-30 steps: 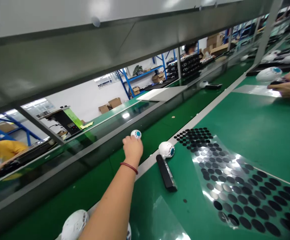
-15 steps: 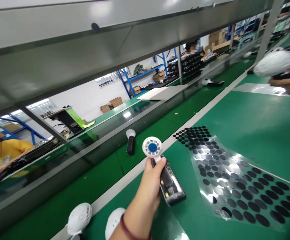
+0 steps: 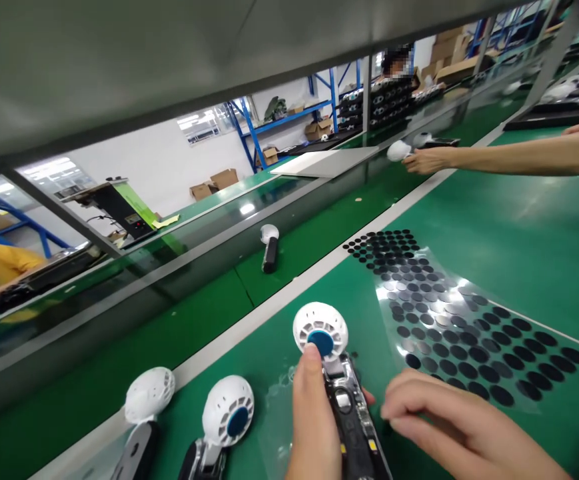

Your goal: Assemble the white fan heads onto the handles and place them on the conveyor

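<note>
In the lower middle, my left hand [image 3: 314,420] is closed around a handheld fan [image 3: 356,427] with a white round head, a blue centre disc and a dark handle whose inner parts show. My thumb tip lies at the lower edge of the blue disc; fingertips peek out behind the handle. Just right of the handle is my right hand [image 3: 454,420], thumb and forefinger pressed together; what they hold, if anything, I cannot make out. Beyond it lies a clear sheet of black round stickers [image 3: 439,320]. Two similar fans, one left [image 3: 149,397] and one nearer [image 3: 229,410], lie beside my left hand.
Another fan [image 3: 270,247] lies on the green conveyor belt [image 3: 209,307] running past the bench. A co-worker's arm [image 3: 509,157] reaches in from the right, its hand at a white fan head [image 3: 398,151]. A metal overhang [image 3: 169,80] crosses above.
My left hand has brought the fan nearer, its thumb now by the blue disc. My right hand has come into view. The co-worker's hand has moved out over the belt.
</note>
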`<state>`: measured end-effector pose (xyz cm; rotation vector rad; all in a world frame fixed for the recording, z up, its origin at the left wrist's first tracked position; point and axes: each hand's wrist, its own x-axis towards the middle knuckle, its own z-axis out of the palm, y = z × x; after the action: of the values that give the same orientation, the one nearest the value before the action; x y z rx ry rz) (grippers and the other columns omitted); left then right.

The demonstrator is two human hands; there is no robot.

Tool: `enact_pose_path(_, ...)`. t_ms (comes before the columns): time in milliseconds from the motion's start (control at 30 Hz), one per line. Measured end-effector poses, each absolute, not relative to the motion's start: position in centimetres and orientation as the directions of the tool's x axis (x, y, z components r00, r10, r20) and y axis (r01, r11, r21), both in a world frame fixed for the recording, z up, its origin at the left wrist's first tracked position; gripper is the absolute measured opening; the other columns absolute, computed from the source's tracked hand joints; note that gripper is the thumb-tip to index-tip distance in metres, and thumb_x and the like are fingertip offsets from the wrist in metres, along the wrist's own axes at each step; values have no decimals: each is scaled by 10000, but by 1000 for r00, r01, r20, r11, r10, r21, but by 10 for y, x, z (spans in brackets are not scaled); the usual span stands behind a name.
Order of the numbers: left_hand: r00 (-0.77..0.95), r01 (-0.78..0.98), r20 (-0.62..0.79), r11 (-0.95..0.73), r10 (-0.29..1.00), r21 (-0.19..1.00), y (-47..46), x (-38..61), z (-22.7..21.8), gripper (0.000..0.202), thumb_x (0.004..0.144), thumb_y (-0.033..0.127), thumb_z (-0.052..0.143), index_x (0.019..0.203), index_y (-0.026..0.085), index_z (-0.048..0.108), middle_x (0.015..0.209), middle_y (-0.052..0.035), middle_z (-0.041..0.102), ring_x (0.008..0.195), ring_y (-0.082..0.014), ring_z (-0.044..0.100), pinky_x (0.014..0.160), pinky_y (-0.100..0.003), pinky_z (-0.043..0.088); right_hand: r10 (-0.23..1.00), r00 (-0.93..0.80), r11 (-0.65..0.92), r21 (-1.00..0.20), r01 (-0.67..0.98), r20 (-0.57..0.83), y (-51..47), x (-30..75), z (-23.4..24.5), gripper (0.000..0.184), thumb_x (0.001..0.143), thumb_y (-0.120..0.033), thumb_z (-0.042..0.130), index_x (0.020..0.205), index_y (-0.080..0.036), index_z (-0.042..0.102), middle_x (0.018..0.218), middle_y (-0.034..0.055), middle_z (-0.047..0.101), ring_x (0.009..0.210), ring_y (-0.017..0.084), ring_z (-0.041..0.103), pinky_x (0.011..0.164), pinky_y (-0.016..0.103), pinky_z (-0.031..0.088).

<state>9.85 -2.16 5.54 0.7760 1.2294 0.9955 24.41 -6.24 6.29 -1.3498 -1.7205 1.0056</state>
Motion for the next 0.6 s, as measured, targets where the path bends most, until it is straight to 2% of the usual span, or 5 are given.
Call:
enact_pose_path(100, 7, -152, -392, 388, 920, 909, -23, 97, 55, 587, 758, 633, 425, 1089, 172, 575, 932, -76, 682, 820, -226, 637, 730, -393, 504, 978, -198, 34, -893, 450, -63, -53, 234, 71, 133, 817, -232, 492, 774, -273, 611, 807, -39, 649, 771, 135, 619, 684, 206, 504)
enact_pose_path(233, -16, -102, -416, 412, 909, 906, -17, 97, 47, 516, 721, 599, 509, 953, 160, 653, 842, -82, 701, 849, -276, 631, 721, -349, 498, 967, -202, -13, -824, 567, -154, -45, 227, 76, 105, 825, -201, 480, 797, -255, 565, 811, -25, 617, 759, 141, 598, 659, 237, 488)
enact_pose_path(400, -66, 45, -422, 425, 904, 904, -14, 98, 39, 491, 733, 573, 496, 987, 183, 653, 949, -113, 686, 888, -292, 619, 705, -331, 486, 961, -260, 105, -749, 654, -92, -38, 225, 74, 191, 852, -137, 447, 753, -243, 571, 779, -30, 585, 782, 137, 567, 675, 252, 456)
enact_pose_path(600, -113, 167, -324, 339, 939, 926, -18, 102, 43, 451, 806, 497, 410, 955, 146, 651, 891, -117, 700, 814, -250, 638, 731, -310, 478, 968, -241, 87, -794, 602, -77, -39, 222, 65, 193, 873, -148, 441, 759, -243, 564, 778, -39, 574, 756, 117, 563, 651, 227, 444)
